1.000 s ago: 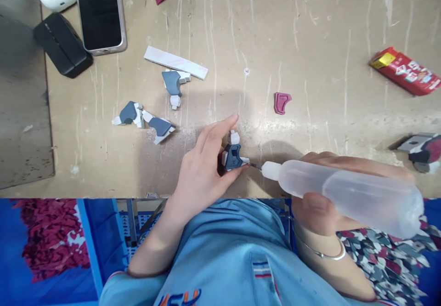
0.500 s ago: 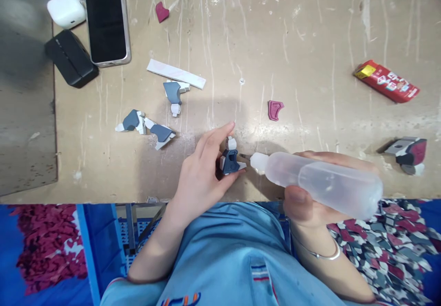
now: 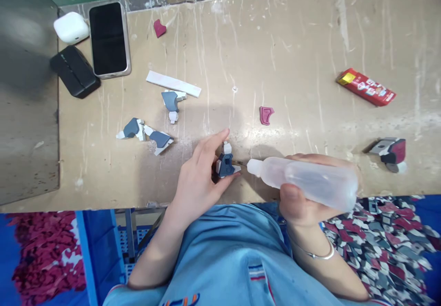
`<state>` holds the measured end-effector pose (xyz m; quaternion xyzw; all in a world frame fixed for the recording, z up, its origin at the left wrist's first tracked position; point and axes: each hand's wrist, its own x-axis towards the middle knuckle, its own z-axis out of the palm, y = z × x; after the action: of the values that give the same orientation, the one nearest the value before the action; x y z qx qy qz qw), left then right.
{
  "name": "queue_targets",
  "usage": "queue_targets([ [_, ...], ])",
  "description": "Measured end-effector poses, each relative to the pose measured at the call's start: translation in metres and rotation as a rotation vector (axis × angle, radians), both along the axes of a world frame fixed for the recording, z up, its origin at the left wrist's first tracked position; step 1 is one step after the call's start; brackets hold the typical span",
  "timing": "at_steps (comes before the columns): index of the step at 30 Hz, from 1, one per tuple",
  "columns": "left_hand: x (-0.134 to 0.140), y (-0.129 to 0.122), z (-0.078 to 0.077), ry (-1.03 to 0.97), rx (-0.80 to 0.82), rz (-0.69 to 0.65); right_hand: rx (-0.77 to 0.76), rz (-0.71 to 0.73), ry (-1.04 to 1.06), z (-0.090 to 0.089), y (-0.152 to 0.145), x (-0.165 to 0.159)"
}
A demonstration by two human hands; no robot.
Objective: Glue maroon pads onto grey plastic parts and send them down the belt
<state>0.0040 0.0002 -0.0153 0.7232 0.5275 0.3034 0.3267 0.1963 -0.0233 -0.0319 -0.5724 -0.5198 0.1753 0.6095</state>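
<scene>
Grey-and-white foam piece [image 3: 225, 163], small and blocky, sits just below the middle of the frame near the front edge of the tabletop [image 3: 292, 58], pinched by the left hand [image 3: 200, 179] between thumb and forefinger. It looks very light and slightly soft, so a gentle pinch on its flat grey sides should be enough; a hard squeeze would likely dent it, and its small white tabs look like the part most apt to bend or tear. The right hand [image 3: 303, 195] is wrapped around a translucent squeeze bottle [image 3: 310, 182], lying nearly level at lower right, with its thin metal tip touching or almost touching the piece's right side. The bottle seems soft-walled and light, best held round its middle, where pressure can be metered. In the bottom corners of the frame lie heaps of loose foam scraps [image 3: 386, 241], red, grey and white. Farther up and left of centre rest three similar grey-and-white assemblies [image 3: 148, 133], with a white strip [image 3: 173, 84] just above them. A dark red cut-out [image 3: 266, 115] lies above the hands, and another red bit [image 3: 159, 28] near the far edge. At right sits a grey and red assembly [image 3: 389, 152], and beyond it a red packet [image 3: 365, 87]. In the upper left are a phone [image 3: 109, 39], a black case [image 3: 75, 71] and a white earbud case [image 3: 70, 27].
</scene>
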Motion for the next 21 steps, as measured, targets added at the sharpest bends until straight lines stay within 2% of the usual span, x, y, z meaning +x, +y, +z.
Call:
queue_targets([
  [3, -0.002, 0.0, 0.0, -0.009, -0.031, 0.023, -0.083, 0.066, 0.392, 0.002, 0.018, 0.015],
  [5, -0.005, 0.0, 0.0, -0.017, -0.068, 0.031, -0.172, 0.253, 0.767, 0.001, 0.036, 0.038],
  [8, -0.011, 0.001, 0.0, -0.061, -0.084, 0.04, -0.311, 0.612, 1.245, -0.004, 0.059, 0.08],
  [11, -0.014, 0.003, 0.002, -0.087, -0.068, 0.052, -0.321, 0.787, 1.443, -0.005, 0.065, 0.098],
  [14, -0.011, 0.003, 0.003, -0.111, -0.126, 0.093, -0.275, 0.771, 1.314, -0.002, 0.054, 0.081],
  [18, -0.003, 0.003, 0.002, -0.141, -0.217, 0.126, -0.434, 0.639, 0.673, 0.008, 0.046, 0.044],
  [21, -0.001, 0.004, 0.0, -0.125, -0.2, 0.123, -0.444, 0.478, 0.077, 0.016, 0.064, 0.031],
])
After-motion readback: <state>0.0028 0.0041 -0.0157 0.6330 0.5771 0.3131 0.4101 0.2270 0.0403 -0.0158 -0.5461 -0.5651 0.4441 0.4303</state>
